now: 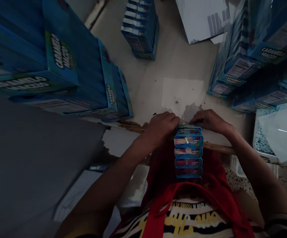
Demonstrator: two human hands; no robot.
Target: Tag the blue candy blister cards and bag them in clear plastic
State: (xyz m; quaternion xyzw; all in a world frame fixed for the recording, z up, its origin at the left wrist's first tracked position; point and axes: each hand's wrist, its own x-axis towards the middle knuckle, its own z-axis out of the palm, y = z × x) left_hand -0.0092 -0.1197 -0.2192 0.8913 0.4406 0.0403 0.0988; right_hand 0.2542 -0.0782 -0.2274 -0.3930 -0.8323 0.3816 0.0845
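A stack of small blue candy boxes (188, 152) rests against my red apron, running from my chest out to the edge of the worn table (178, 86). My left hand (162, 127) curls over the far left end of the stack, fingers bent. From the other side my right hand (209, 120) grips the far right end, fingers closed too. Both hands touch the topmost box; a bit of clear wrapping shows between them.
Tall piles of blue "Caramelo Macizo" cartons stand at left (59, 66), right (257, 56) and far centre (141, 28). A white sheet (203, 19) lies at the back. A tray of pale candies under clear plastic (277, 135) sits at right.
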